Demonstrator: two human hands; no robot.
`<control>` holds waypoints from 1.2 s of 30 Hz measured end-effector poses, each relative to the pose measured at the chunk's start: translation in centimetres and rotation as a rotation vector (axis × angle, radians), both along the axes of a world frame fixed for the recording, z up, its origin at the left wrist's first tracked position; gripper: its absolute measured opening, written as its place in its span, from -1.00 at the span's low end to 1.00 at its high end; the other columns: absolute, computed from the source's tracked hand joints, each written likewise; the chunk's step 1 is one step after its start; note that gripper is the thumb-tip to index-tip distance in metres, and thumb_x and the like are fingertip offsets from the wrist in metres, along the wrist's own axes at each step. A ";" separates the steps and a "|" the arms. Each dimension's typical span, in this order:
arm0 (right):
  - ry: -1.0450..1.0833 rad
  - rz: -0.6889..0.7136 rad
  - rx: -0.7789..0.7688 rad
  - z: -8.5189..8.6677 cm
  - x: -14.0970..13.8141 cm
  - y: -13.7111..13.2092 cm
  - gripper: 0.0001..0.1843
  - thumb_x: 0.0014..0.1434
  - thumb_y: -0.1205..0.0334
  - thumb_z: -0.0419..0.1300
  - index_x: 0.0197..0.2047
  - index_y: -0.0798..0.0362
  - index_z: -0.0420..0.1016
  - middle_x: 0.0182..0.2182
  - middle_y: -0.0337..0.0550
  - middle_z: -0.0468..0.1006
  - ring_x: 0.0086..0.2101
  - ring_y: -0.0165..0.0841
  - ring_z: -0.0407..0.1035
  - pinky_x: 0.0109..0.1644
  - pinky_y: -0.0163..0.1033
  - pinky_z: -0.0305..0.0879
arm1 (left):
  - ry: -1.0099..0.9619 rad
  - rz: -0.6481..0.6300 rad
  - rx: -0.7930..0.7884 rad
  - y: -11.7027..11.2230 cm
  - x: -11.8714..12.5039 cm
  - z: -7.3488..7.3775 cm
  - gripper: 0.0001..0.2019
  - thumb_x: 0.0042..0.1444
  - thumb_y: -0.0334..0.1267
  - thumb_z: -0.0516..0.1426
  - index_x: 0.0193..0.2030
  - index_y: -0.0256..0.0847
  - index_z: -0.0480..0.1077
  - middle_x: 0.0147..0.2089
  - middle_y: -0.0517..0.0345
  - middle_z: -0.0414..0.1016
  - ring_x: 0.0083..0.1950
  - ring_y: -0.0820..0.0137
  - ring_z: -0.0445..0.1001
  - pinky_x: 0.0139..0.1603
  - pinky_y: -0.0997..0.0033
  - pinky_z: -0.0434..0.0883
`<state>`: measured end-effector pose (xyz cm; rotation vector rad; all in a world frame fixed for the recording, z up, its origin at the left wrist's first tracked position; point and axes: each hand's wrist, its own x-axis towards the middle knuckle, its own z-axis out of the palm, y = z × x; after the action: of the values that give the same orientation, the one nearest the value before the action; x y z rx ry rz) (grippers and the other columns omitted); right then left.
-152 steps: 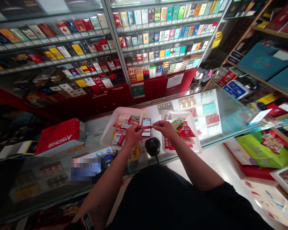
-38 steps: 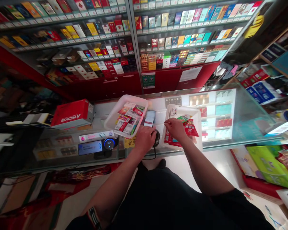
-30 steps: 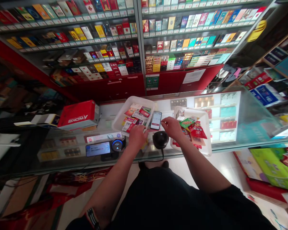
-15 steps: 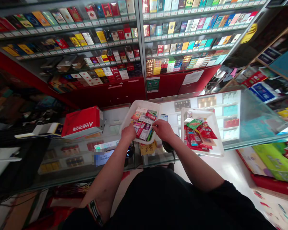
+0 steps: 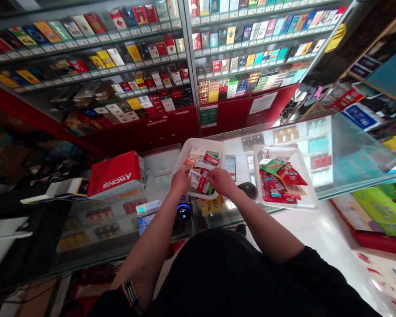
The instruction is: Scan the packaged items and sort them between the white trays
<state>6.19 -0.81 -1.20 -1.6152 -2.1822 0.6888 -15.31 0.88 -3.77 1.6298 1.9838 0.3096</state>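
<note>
A white plastic tub (image 5: 177, 164) holds small snack packets in red, white, green and orange. My left hand (image 5: 181, 181) reaches over its left side, fingers closed at the edge of a white packet with dark print (image 5: 195, 177). From the right, my right hand (image 5: 220, 181) bends into the tub with thumb and fingers pinched together beside a red packet (image 5: 203, 179). Whatever is between those fingertips is too small to make out. On the right stands a second white tub (image 5: 312, 196), with red packets (image 5: 273, 187) and a green one (image 5: 273, 165) inside.
Both tubs stand on a glass display counter (image 5: 346, 176). A phone (image 5: 230, 166), a black rounded device (image 5: 247, 190) and a lit round display (image 5: 184, 212) are close by. A red box (image 5: 114, 176) sits at left. Shelves of small packs (image 5: 145, 83) rise behind.
The view has shifted slightly. Packets under my hands are rearranged, and a white packet now shows by my left fingers. My right hand has moved a little lower in the tub.
</note>
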 end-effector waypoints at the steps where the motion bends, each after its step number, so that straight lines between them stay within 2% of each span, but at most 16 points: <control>1: 0.006 -0.006 -0.003 -0.1 -0.1 0.0 -0.80 0.36 0.26 0.24 -0.20 0.02 0.73 -0.17 -0.02 0.71 -0.13 -0.20 0.54 0.00 -0.19 0.37 | -0.055 0.009 0.036 -0.1 0.1 0.4 -0.72 0.24 -0.40 0.18 0.05 -0.14 0.59 0.04 0.07 0.73 0.04 0.26 0.67 0.08 0.36 0.52; 4: 0.021 -0.021 -0.011 -0.4 -0.4 0.0 -0.81 0.34 0.28 0.25 -0.19 0.03 0.73 -0.16 -0.01 0.71 -0.11 -0.19 0.54 0.03 -0.19 0.37 | -0.137 -0.001 0.128 -0.4 0.5 1.8 -0.68 0.23 -0.40 0.22 0.10 -0.15 0.58 -0.02 0.10 0.74 -0.03 0.29 0.67 0.06 0.37 0.51; 9: 0.100 -0.065 0.027 -0.6 -0.5 0.0 -0.82 0.32 0.32 0.24 -0.11 0.07 0.70 -0.12 0.01 0.69 -0.06 -0.16 0.53 0.12 -0.13 0.40 | -0.048 -0.071 0.268 -1.1 1.6 4.5 -0.62 0.23 -0.43 0.20 0.16 -0.13 0.56 -0.06 0.09 0.72 -0.02 0.21 0.65 0.04 0.29 0.48; 11: 0.162 -0.089 0.074 -0.4 -0.4 0.0 -0.72 0.31 0.34 0.24 0.05 0.10 0.66 -0.01 0.08 0.66 0.02 -0.13 0.51 0.19 -0.07 0.41 | 0.018 -0.117 0.332 -1.4 1.8 5.4 -0.61 0.24 -0.43 0.19 0.19 -0.13 0.55 -0.04 0.05 0.71 0.02 0.16 0.63 0.07 0.25 0.46; 13: 0.226 -0.088 0.138 0.0 -0.4 0.2 -0.54 0.27 0.39 0.24 0.23 0.11 0.57 0.14 0.13 0.60 0.14 -0.10 0.46 0.29 0.00 0.37 | 0.088 -0.165 0.397 -1.7 2.1 6.1 -0.61 0.27 -0.42 0.18 0.21 -0.13 0.54 -0.02 0.00 0.70 0.07 0.11 0.60 0.12 0.19 0.44; 16: 0.270 -0.028 0.216 1.1 -0.6 0.5 -0.37 0.21 0.47 0.23 0.34 0.04 0.49 0.24 0.09 0.54 0.24 -0.08 0.38 0.41 0.04 0.29 | 0.144 -0.234 0.476 -2.2 2.6 7.0 -0.60 0.30 -0.39 0.16 0.24 -0.14 0.53 0.03 -0.06 0.69 0.12 0.06 0.57 0.20 0.10 0.41; 18: 0.257 0.016 0.218 1.8 -0.8 0.8 -0.43 0.21 0.48 0.23 0.27 0.01 0.55 0.20 0.06 0.57 0.21 -0.08 0.40 0.39 0.04 0.30 | 0.120 -0.270 0.513 -2.5 2.9 7.4 -0.61 0.30 -0.38 0.17 0.24 -0.12 0.53 0.05 -0.06 0.69 0.15 0.04 0.56 0.23 0.06 0.40; 22: 0.253 0.010 0.164 2.4 -1.0 0.9 -0.78 0.28 0.38 0.24 -0.07 -0.01 0.66 -0.01 0.00 0.68 0.07 -0.06 0.50 0.25 0.02 0.39 | -0.018 -0.277 0.566 -3.1 3.1 7.7 -0.61 0.28 -0.36 0.20 0.23 -0.13 0.53 0.00 -0.02 0.69 0.14 0.04 0.56 0.26 0.04 0.40; 26: 0.414 -0.052 0.119 2.4 -0.1 0.6 -0.87 0.25 0.33 0.26 -0.18 -0.03 0.64 -0.12 -0.09 0.71 -0.10 -0.13 0.55 0.11 -0.04 0.44 | -0.146 -0.173 0.606 -3.5 2.4 6.6 -0.58 0.19 -0.29 0.30 0.20 -0.16 0.53 0.12 -0.08 0.63 0.19 0.04 0.53 0.31 0.04 0.41; 29: 0.572 -0.055 0.055 2.7 1.2 0.2 -0.87 0.23 0.30 0.25 -0.20 -0.04 0.64 -0.20 -0.18 0.70 -0.19 -0.20 0.55 0.02 -0.09 0.45 | -0.269 -0.141 0.517 -3.8 2.0 5.1 -0.52 0.05 -0.35 0.36 0.16 -0.11 0.56 0.21 -0.07 0.58 0.29 0.02 0.48 0.41 0.01 0.37; 31: 0.677 -0.017 0.033 3.1 2.3 -0.1 -0.86 0.21 0.30 0.23 -0.20 -0.05 0.64 -0.20 -0.21 0.70 -0.18 -0.22 0.56 0.04 -0.10 0.45 | -0.452 -0.030 0.392 -4.1 2.4 4.2 -0.49 -0.02 -0.42 0.36 0.13 -0.11 0.58 0.18 -0.03 0.61 0.24 0.06 0.53 0.37 0.04 0.42; 34: 0.827 0.093 0.020 3.7 3.9 -0.4 -0.89 0.14 0.32 0.23 -0.28 -0.04 0.58 -0.15 -0.20 0.71 -0.10 -0.21 0.57 0.11 -0.08 0.44 | -0.886 0.256 0.087 -4.6 3.9 3.6 -0.56 -0.04 -0.41 0.35 0.05 -0.19 0.59 0.00 -0.02 0.68 -0.04 0.17 0.65 0.07 0.16 0.59; 36: 0.896 0.149 -0.011 4.0 4.9 -0.5 -0.94 0.10 0.33 0.23 -0.36 -0.03 0.51 -0.16 -0.18 0.71 -0.07 -0.20 0.59 0.13 -0.06 0.45 | -1.168 0.395 -0.085 -5.0 5.2 3.8 -0.63 -0.03 -0.40 0.31 -0.01 -0.27 0.58 -0.13 -0.05 0.70 -0.22 0.24 0.67 -0.15 0.26 0.61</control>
<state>11.09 -1.34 2.81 -0.8633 -1.6127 1.1790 -10.12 -4.17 -0.01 0.6488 1.3003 1.0244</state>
